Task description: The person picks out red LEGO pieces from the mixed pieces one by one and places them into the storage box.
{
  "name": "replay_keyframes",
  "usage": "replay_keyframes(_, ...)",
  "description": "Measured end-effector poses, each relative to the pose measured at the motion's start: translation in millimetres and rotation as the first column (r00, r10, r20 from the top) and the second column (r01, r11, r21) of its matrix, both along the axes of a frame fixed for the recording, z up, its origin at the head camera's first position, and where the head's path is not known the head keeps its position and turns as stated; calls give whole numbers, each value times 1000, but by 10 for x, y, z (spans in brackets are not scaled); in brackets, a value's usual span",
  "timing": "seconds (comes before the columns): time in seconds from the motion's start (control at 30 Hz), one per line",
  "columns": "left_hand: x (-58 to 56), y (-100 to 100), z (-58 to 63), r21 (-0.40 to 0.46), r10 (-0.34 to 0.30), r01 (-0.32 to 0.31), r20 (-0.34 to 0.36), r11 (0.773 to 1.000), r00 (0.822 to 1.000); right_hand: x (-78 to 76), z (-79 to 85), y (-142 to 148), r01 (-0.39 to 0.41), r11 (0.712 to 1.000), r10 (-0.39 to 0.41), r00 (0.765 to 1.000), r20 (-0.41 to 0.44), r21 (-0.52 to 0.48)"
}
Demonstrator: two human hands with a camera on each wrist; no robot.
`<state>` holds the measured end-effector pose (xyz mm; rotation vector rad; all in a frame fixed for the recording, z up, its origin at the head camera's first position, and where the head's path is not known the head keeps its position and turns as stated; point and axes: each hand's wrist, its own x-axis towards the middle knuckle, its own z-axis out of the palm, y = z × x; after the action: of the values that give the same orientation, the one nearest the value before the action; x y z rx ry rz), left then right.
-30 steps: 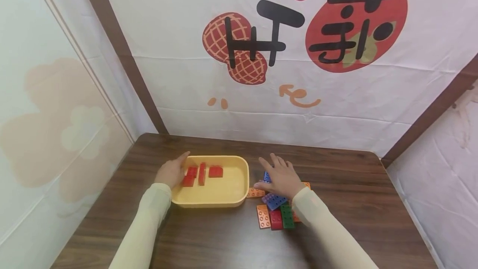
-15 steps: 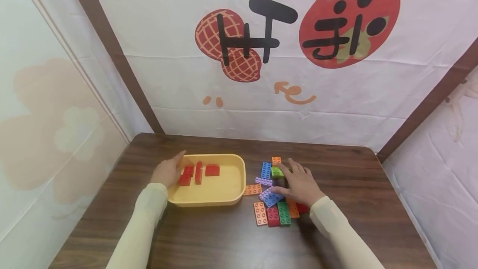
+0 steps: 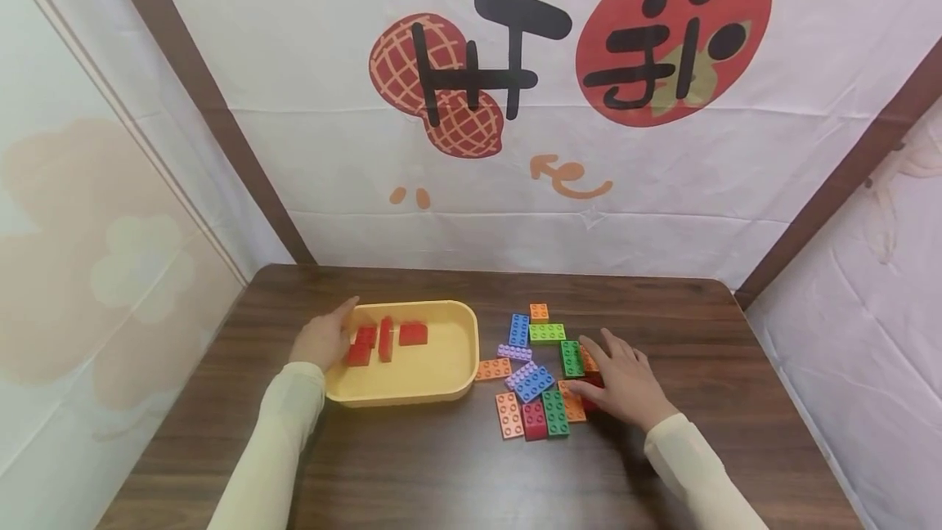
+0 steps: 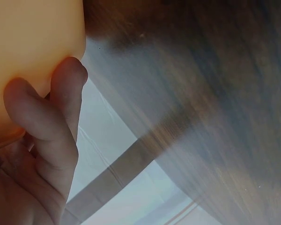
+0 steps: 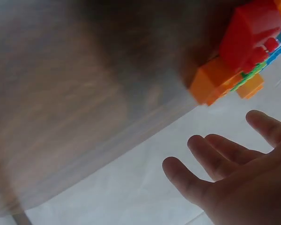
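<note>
A shallow yellow tray [image 3: 440, 370] holds several red building bricks, among them a flat one [image 3: 413, 334] and one on edge [image 3: 386, 339]. My left hand [image 3: 321, 339] grips the tray's left end; in the left wrist view its bent fingertips [image 4: 70, 70] press against the tray's outer wall. Over the right side of a loose brick group hovers my right hand [image 3: 625, 379], fingers spread and holding nothing. Beneath it are an orange brick [image 3: 589, 361] and a partly hidden red brick [image 3: 591, 395]. In the right wrist view the red brick [image 5: 253, 30] appears beyond the fingers.
Right of the tray lie bricks in blue [image 3: 519, 330], lime green [image 3: 547, 334], purple [image 3: 514, 352] and dark green [image 3: 556, 414]. An orange brick [image 3: 493, 369] sits right by the tray's wall. A printed cloth [image 3: 316, 145] hangs behind the brown wooden table [image 3: 412, 464].
My right hand has moved right and toward me across the bricks, uncovering the blue, lime green and small orange ones. The left hand stays at the tray. The head view has shifted slightly.
</note>
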<state>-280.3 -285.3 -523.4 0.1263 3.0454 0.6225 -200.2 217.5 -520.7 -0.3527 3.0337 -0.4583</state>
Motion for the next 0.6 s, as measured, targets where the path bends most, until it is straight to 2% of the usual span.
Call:
replay_keyframes(0.27, 2, 9, -22, -6, -4, 4, -3, 1000, 1000, 157, -64, 349, 36, 999, -35, 998, -43, 15)
replay_keyframes(0.43, 5, 13, 1, 3, 5, -6, 11, 1000, 1000, 197, 12, 510, 57, 998, -55, 997, -63, 40)
replay_keyframes(0.6, -4, 16, -6, 7, 12, -12, 18, 1000, 1000, 192, 118, 536, 57, 998, -56, 998, -21, 39)
